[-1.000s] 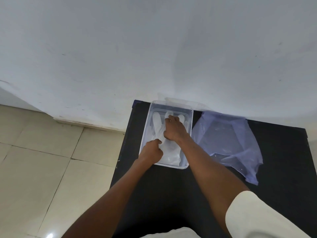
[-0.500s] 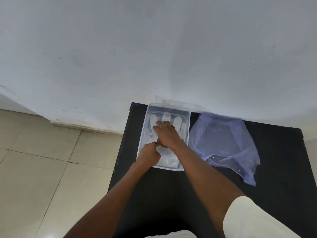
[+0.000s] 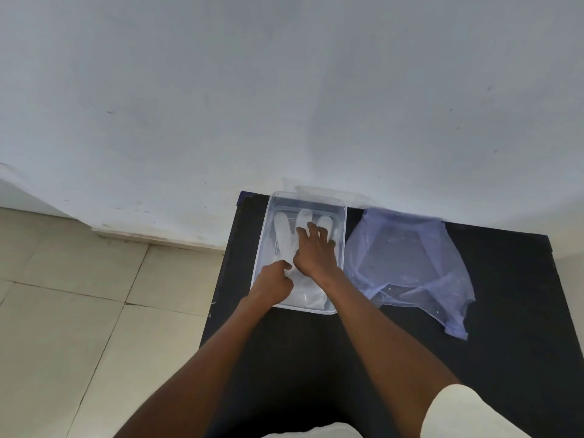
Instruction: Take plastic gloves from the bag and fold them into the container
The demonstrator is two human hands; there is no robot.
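Note:
A clear rectangular plastic container (image 3: 264,245) sits at the far left of the black table, against the wall. White translucent plastic gloves (image 3: 282,230) lie flat inside it, fingers pointing to the wall. My right hand (image 3: 316,251) presses down on the gloves with its fingers spread. My left hand (image 3: 273,281) pinches the glove's cuff end near the container's front left corner. The pale blue plastic bag (image 3: 407,267) lies crumpled and flat just right of the container.
The black table (image 3: 505,295) runs right and toward me; its left edge drops to a beige tiled floor (image 3: 79,311). A white wall (image 3: 284,90) stands directly behind the container. A clear lid (image 3: 325,192) leans behind the container.
My right hand has slid over the gloves toward the right side of the container, fingers spreading. My left hand stays pinched on the cuff end.

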